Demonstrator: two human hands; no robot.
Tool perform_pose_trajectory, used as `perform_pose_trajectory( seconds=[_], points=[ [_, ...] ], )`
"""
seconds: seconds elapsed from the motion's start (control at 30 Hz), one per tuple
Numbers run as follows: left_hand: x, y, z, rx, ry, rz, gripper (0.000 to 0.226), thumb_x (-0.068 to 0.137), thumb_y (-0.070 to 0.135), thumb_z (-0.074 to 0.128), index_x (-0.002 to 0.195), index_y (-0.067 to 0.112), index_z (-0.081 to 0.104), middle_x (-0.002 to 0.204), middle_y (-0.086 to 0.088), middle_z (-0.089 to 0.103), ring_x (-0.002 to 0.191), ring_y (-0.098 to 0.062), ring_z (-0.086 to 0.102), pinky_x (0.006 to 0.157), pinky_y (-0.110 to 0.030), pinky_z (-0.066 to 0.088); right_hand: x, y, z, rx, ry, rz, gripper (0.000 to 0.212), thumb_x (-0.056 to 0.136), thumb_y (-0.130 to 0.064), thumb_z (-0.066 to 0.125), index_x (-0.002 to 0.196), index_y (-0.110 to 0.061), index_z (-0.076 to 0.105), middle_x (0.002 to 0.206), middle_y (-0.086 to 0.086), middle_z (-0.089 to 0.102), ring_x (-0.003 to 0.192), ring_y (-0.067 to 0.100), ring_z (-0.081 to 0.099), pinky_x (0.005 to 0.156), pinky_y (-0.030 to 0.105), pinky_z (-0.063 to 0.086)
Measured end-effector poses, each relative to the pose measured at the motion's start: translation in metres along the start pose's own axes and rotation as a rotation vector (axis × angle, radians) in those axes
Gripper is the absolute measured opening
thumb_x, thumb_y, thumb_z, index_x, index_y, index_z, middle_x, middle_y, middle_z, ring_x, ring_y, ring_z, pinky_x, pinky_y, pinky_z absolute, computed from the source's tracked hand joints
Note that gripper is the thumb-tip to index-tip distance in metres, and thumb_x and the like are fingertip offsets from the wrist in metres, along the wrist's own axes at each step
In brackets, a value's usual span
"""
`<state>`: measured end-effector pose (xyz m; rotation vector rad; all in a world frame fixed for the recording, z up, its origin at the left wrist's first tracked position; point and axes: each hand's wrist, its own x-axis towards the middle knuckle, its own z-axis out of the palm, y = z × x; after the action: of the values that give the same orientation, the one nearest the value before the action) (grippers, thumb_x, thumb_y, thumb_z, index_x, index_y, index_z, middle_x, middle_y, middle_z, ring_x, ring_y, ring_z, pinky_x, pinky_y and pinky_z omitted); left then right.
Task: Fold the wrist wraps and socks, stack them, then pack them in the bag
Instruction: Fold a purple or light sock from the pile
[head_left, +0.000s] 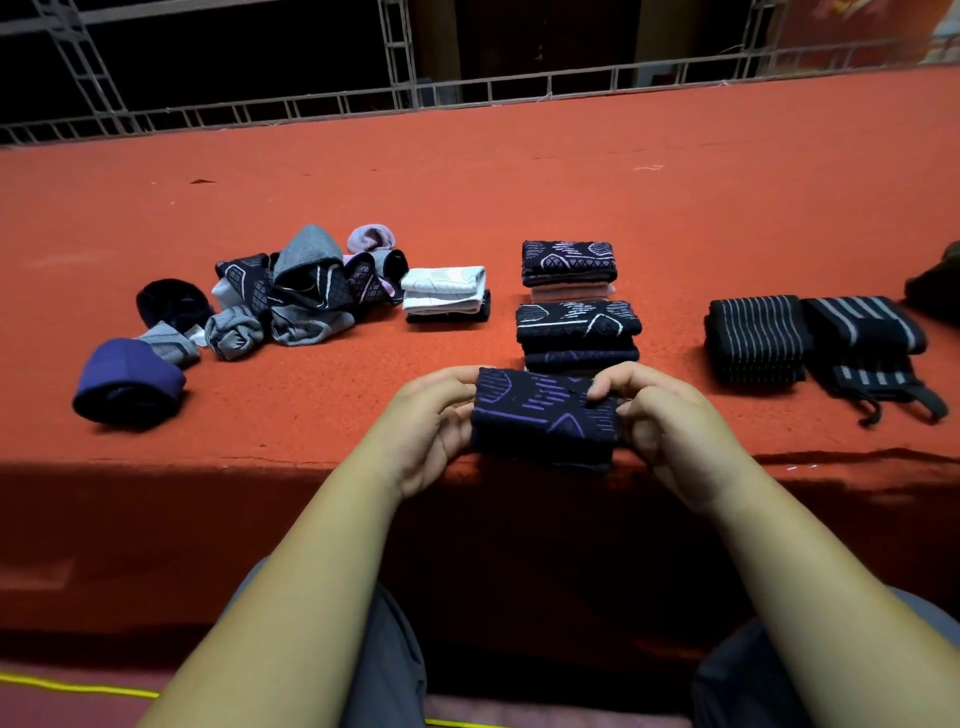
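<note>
A folded dark sock with purple pattern (543, 418) is held just above the near edge of the red carpeted platform (519, 182). My left hand (431, 431) grips its left end and my right hand (660, 421) pinches its right end. Right behind it sits a stack of folded dark socks (577, 332), and farther back another folded stack (569, 262). A folded white sock pile (445, 293) lies to the left. Two folded black striped wrist wraps (756, 338) (865, 338) lie at the right.
A heap of unfolded grey, black and lilac socks (306, 291) spreads at the left, with a rolled purple sock (127, 382) nearest the edge. A dark object (935, 286) is cut off at the far right. A metal truss railing (467, 93) runs behind the platform.
</note>
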<state>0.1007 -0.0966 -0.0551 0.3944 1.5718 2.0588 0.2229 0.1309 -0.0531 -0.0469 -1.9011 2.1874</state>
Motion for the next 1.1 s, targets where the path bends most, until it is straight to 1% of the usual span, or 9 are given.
perform_pose_trajectory(
  seconds=[0.17, 0.23, 0.37, 0.6, 0.7, 0.77, 0.83, 1.0, 1.1],
  points=[
    [-0.004, -0.002, 0.003, 0.041, -0.082, 0.032, 0.040, 0.094, 0.013, 0.075, 0.127, -0.007, 0.067, 0.120, -0.022, 0.074, 0.100, -0.023, 0.074, 0.088, -0.030, 0.062, 0.001, 0.007, -0.003, -0.135, -0.009, -0.093, 0.012, 0.087, -0.016, 0.072, 0.097, -0.022, 0.068, 0.092, 0.001, 0.063, 0.089, 0.020, 0.056, 0.082, 0.038, 0.041],
    [-0.004, -0.006, 0.001, 0.092, -0.087, 0.045, 0.049, 0.082, 0.005, 0.082, 0.128, -0.005, 0.067, 0.126, -0.027, 0.072, 0.111, -0.031, 0.073, 0.103, -0.038, 0.058, 0.001, 0.010, -0.004, -0.143, -0.001, -0.134, 0.025, 0.090, -0.006, 0.075, 0.108, -0.022, 0.068, 0.102, 0.001, 0.070, 0.096, 0.019, 0.064, 0.089, 0.039, 0.049],
    [-0.005, -0.006, -0.001, 0.031, -0.092, 0.106, 0.043, 0.083, -0.003, 0.077, 0.123, -0.012, 0.065, 0.123, -0.028, 0.072, 0.110, -0.036, 0.071, 0.104, -0.043, 0.057, 0.001, 0.006, 0.003, -0.091, 0.008, -0.104, 0.042, 0.097, -0.002, 0.071, 0.135, -0.020, 0.066, 0.122, 0.002, 0.078, 0.114, 0.017, 0.072, 0.096, 0.025, 0.057],
    [-0.009, 0.001, -0.002, 0.051, -0.070, 0.190, 0.026, 0.087, 0.000, 0.075, 0.108, 0.013, 0.072, 0.110, -0.015, 0.071, 0.100, -0.024, 0.069, 0.088, -0.037, 0.058, -0.004, 0.003, 0.012, -0.377, -0.027, -0.171, 0.025, 0.098, -0.004, 0.072, 0.118, -0.018, 0.078, 0.116, -0.008, 0.079, 0.110, -0.002, 0.068, 0.094, 0.012, 0.047],
    [-0.010, 0.004, -0.003, 0.261, -0.015, 0.187, 0.023, 0.096, 0.000, 0.073, 0.110, 0.017, 0.068, 0.099, -0.008, 0.075, 0.088, -0.018, 0.071, 0.074, -0.031, 0.061, 0.000, 0.009, 0.014, -0.403, 0.087, -0.194, 0.026, 0.098, -0.008, 0.072, 0.118, -0.023, 0.079, 0.114, -0.008, 0.080, 0.109, 0.007, 0.071, 0.094, 0.024, 0.052],
    [-0.009, 0.004, -0.004, 0.287, 0.036, 0.217, 0.022, 0.096, 0.001, 0.073, 0.113, 0.014, 0.066, 0.095, -0.007, 0.077, 0.079, -0.015, 0.070, 0.060, -0.022, 0.053, 0.002, 0.013, 0.017, -0.355, 0.121, -0.165, 0.022, 0.099, -0.011, 0.072, 0.116, -0.025, 0.079, 0.108, -0.005, 0.080, 0.093, 0.010, 0.071, 0.077, 0.027, 0.058],
    [-0.008, 0.005, -0.006, 0.268, 0.078, 0.222, 0.023, 0.095, 0.005, 0.076, 0.115, 0.011, 0.066, 0.098, -0.008, 0.080, 0.083, -0.019, 0.070, 0.061, -0.022, 0.049, 0.004, 0.015, 0.021, -0.297, 0.141, -0.147, 0.019, 0.100, -0.011, 0.072, 0.115, -0.021, 0.077, 0.103, -0.002, 0.080, 0.081, 0.008, 0.068, 0.063, 0.023, 0.056],
    [-0.004, 0.007, -0.015, 0.120, 0.135, 0.211, 0.022, 0.092, 0.016, 0.080, 0.112, 0.010, 0.071, 0.107, -0.019, 0.079, 0.091, -0.029, 0.071, 0.079, -0.040, 0.054, 0.011, 0.018, 0.032, -0.212, 0.105, -0.124, 0.026, 0.103, -0.001, 0.064, 0.126, -0.010, 0.067, 0.097, -0.005, 0.076, 0.072, 0.012, 0.065, 0.063, 0.024, 0.050],
    [-0.003, 0.016, -0.019, 0.015, 0.094, 0.203, 0.026, 0.098, 0.007, 0.070, 0.123, -0.002, 0.066, 0.108, -0.020, 0.076, 0.090, -0.026, 0.075, 0.074, -0.035, 0.063, 0.016, 0.018, 0.048, -0.190, 0.144, -0.127, 0.024, 0.104, -0.003, 0.063, 0.124, -0.014, 0.068, 0.091, -0.005, 0.073, 0.069, 0.015, 0.063, 0.061, 0.028, 0.050]
  ],
)
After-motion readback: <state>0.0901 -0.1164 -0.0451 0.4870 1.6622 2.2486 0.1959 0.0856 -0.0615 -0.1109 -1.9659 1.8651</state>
